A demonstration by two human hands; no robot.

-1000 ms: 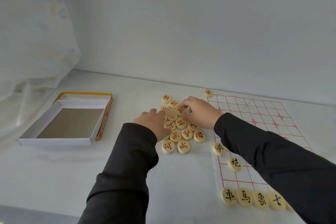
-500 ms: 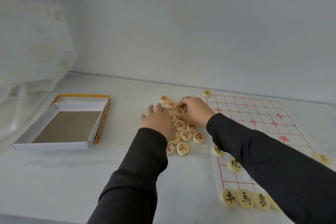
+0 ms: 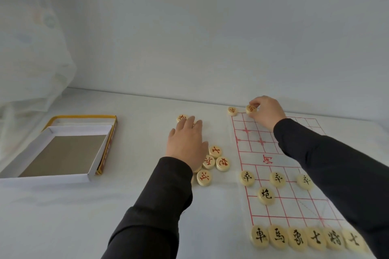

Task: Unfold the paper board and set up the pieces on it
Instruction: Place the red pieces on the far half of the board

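The right sleeve (image 3: 336, 174) is lying diagonally across the paper board (image 3: 252, 153), blocking its right side, and the right hand (image 3: 266, 111), pinching a red piece (image 3: 251, 109), is occupying the far edge; the left columns beyond the black soldiers (image 3: 277, 178) are sitting bare. The left hand (image 3: 187, 143) is covering the loose red pile (image 3: 222, 163), with open tabletop (image 3: 136, 164) lying between it and the box (image 3: 52, 179).

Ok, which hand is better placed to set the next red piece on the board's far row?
Right hand: its fingers pinch a red piece at the far row. The left hand lies on the loose pile.
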